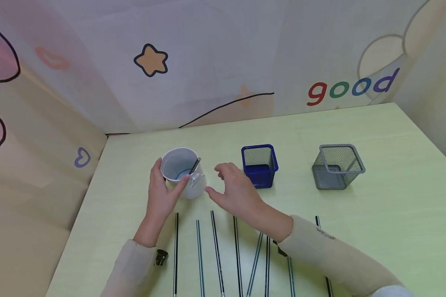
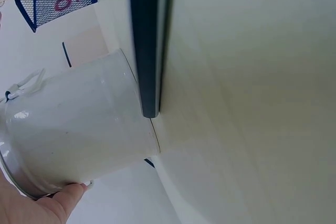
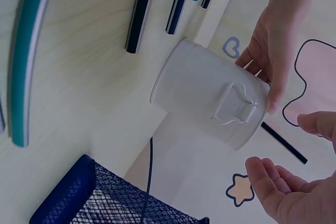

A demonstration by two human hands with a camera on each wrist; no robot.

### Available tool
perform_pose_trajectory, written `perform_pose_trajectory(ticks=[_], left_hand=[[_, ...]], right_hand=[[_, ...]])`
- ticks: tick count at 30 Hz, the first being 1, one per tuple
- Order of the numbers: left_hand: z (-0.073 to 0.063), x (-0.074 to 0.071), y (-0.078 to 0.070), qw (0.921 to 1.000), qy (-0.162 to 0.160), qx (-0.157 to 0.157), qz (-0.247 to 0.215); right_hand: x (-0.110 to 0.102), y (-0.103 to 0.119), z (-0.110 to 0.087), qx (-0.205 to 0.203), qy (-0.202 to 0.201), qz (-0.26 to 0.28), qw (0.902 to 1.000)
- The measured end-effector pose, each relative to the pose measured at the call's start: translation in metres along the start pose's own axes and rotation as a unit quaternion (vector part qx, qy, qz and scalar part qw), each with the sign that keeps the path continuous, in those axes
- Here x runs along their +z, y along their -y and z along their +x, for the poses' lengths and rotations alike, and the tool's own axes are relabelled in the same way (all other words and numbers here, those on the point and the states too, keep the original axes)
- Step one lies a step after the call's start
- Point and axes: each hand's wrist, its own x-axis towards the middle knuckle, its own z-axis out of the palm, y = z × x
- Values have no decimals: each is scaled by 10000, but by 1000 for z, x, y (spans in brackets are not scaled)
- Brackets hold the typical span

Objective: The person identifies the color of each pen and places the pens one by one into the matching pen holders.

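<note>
A small white bucket (image 1: 194, 190) with a wire handle on its side stands on the table, left of the middle. My left hand (image 1: 162, 196) grips its rim, the thumb on the near side and the fingers around the left. One dark pencil (image 1: 195, 166) leans inside the bucket, its end above the rim; the same pencil (image 3: 286, 144) sticks out in the right wrist view. My right hand (image 1: 239, 192) hovers just right of the bucket, apart from it, fingers loosely bent and thumb spread, holding nothing.
A blue mesh pen holder (image 1: 260, 177) stands behind my right hand. Farther right is a grey mesh one (image 1: 330, 180). Along the near side lie several dark and teal pencils, including a black one (image 1: 176, 251) and a teal one (image 1: 200, 255). A printed backdrop (image 1: 223, 62) borders the table.
</note>
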Motion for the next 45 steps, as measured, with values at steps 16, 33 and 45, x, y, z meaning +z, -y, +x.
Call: perform_pose_trajectory(ticks=[16, 33, 45], left_hand=[[0, 0, -2, 9999, 12, -144, 69], [1, -1, -1, 9997, 74, -212, 63], [1, -1, -2, 9996, 108, -238, 46]], right_hand=[[-7, -8, -13, 378, 245, -207, 9988], [-3, -16, -29, 638, 597, -434, 9952], [0, -18, -37, 862, 893, -509, 9910]])
